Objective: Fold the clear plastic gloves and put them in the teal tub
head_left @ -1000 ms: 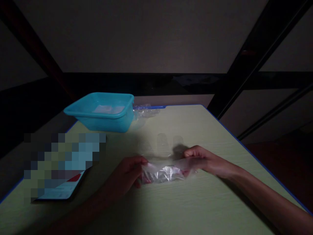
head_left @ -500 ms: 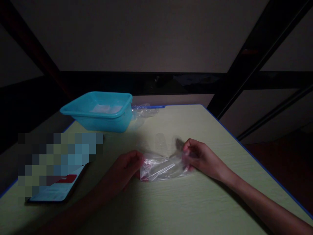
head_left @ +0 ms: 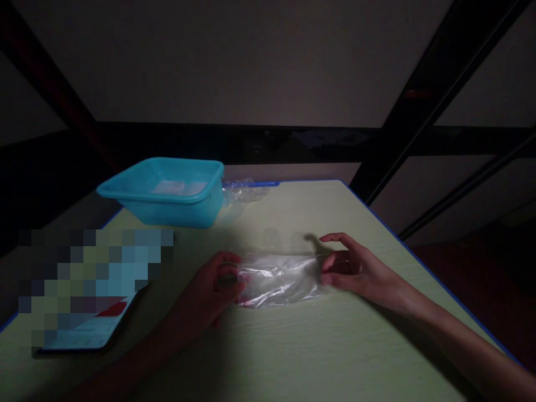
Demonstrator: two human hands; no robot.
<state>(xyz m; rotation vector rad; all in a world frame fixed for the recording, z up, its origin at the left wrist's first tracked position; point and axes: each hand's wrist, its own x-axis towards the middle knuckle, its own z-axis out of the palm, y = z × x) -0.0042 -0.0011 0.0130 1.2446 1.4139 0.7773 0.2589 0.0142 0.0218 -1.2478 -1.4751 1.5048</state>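
A clear, crinkled plastic bag (head_left: 280, 282) lies nearly flat across the middle of the table, with a pinkish patch at its lower left corner. My left hand (head_left: 220, 285) grips its left end, thumb over the film and fingers curled at the edge. At the opposite end is my right hand (head_left: 345, 265), its index finger lifted and spread from the thumb. The right thumb tip rests at the bag's edge, and no film shows clearly pinched there.
A turquoise plastic basket (head_left: 180, 209) with whitish pieces inside stands at the back left. Beside it lies more crumpled clear plastic (head_left: 245, 192). A partly pixelated device with a lit screen (head_left: 90, 332) is at the left. The pale table (head_left: 318, 357) has a blue edge.
My right hand's fingers have loosened and spread from the bag's right end. The bag has settled flatter and smoother. My left hand stays at its end, and the view has shifted slightly.
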